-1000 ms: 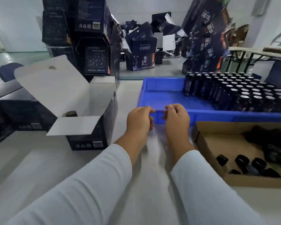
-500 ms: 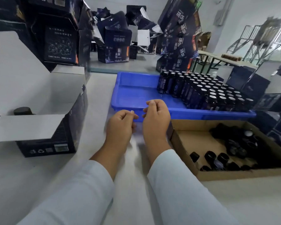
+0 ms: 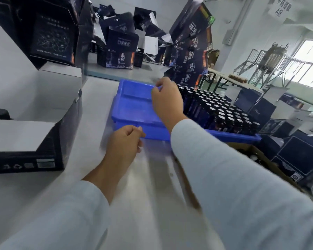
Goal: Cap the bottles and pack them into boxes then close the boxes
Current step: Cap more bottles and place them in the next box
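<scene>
Head view shows the dark glass bottles (image 3: pixel 217 109), a tight upright block with pale round tops, standing in the right part of the shallow blue plastic tray (image 3: pixel 134 105) at centre frame. The tray's left part is bare. The right hand (image 3: pixel 167 100) hangs over the tray's middle, just left of the nearest row of bottles, fingers loosely curled with thumb and forefinger close together; whether anything small is pinched there cannot be told. The left hand (image 3: pixel 124 139) sits lower, at the tray's near rim, fingers curled in a loose fist, nothing visible in it.

So the bottles lie to the right of and slightly beyond the right hand, their long axes vertical, and that hand is plainly the nearer; a short sideways reach and a grasp round a neck from above looks the likely need.

At left frame an open dark printed carton (image 3: pixel 34 141) with pale flaps rests on the grey counter (image 3: pixel 90 109), one black cap showing inside. A brown cardboard box (image 3: pixel 264 157) peeps out behind the right sleeve. Stacks of dark cartons (image 3: pixel 119 49) crowd the upper frame.
</scene>
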